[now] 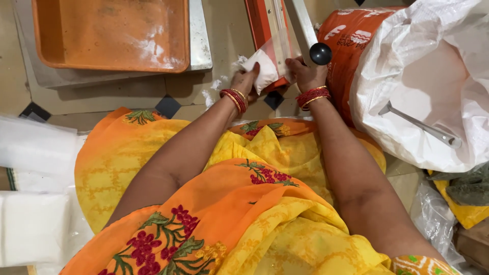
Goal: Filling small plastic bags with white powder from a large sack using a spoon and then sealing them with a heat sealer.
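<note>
My left hand (245,79) and my right hand (304,73) both grip a small white filled plastic pouch (266,71). The pouch's far end lies on the bar of an orange heat sealer (262,23), under its raised metal arm with a black knob (320,53). Both wrists wear red and gold bangles. My lap is covered in orange and yellow cloth with a flower pattern.
An orange tray (109,33) dusted with white powder sits on a metal plate at the back left. A big open white sack (425,86) of white powder with a metal scoop (420,125) is at the right. White packets (33,224) are stacked at the left.
</note>
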